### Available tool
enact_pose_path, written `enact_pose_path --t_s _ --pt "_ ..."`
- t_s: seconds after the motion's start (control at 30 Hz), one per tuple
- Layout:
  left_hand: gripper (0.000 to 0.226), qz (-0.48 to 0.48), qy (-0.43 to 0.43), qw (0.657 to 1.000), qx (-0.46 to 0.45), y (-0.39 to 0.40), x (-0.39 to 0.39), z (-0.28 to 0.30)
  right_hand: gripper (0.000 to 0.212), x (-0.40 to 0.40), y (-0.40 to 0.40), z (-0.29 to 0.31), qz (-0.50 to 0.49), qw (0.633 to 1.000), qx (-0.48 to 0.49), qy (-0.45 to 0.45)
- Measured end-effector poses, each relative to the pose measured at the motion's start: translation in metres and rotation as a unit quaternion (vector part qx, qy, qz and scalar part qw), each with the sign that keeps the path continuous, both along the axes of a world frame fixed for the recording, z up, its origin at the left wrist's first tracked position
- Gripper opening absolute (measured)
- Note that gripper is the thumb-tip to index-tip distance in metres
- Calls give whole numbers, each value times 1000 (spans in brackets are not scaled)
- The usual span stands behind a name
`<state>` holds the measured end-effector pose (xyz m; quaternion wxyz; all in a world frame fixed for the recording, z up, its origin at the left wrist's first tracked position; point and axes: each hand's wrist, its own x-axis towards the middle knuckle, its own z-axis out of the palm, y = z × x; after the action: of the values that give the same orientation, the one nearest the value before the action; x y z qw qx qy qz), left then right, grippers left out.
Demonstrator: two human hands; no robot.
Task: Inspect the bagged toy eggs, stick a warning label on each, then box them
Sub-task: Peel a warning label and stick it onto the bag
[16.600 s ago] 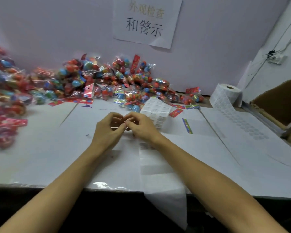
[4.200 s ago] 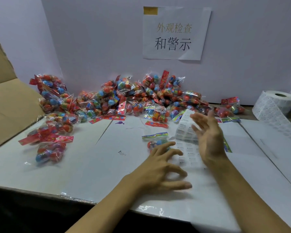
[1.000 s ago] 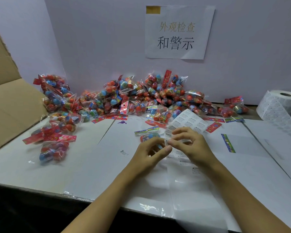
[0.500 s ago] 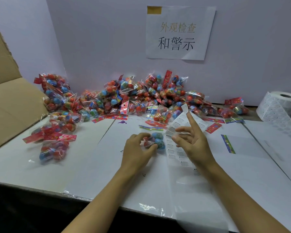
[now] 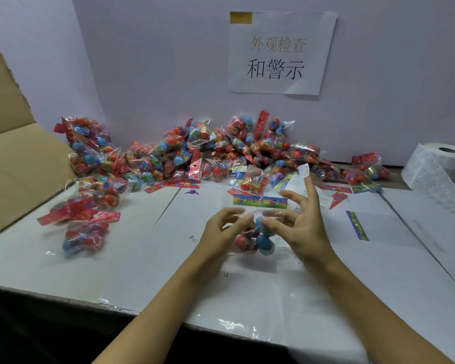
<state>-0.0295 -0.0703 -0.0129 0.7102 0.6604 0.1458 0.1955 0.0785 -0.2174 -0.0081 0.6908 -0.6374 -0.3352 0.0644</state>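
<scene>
Behind your held bag [image 5: 255,239] on the desk [image 5: 142,258] lies the heap [image 5: 221,156]; carton [image 5: 16,158] left, label roll [image 5: 436,169] right.

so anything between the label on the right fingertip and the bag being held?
Nothing visible. The warning label sticks to a raised fingertip of the right hand, above the bag of toy eggs that both hands hold; the left hand grips its left side. Only open air lies between label and bag.

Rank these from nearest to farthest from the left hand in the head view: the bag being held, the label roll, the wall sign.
1. Bag of eggs: gripped by the left hand, centre table.
2. Wall sign: up behind, on the back wall.
3. Label roll: far right edge.
</scene>
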Motion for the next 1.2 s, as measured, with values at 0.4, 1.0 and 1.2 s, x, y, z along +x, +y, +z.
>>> enact_pose_path --t_s 0.4,1.0,1.2 --pt "23 -32 -19 999 -20 -5 -1 1 122 -8 5 3 -60 998 24 -10" --pt "46 15 -121 991 56 -1 -2 -1 12 -4 -3 8 -81 995 54 2" --pt "48 18 -146 985 95 0 -4 0 5 -9 0 7 -40 999 8 20"
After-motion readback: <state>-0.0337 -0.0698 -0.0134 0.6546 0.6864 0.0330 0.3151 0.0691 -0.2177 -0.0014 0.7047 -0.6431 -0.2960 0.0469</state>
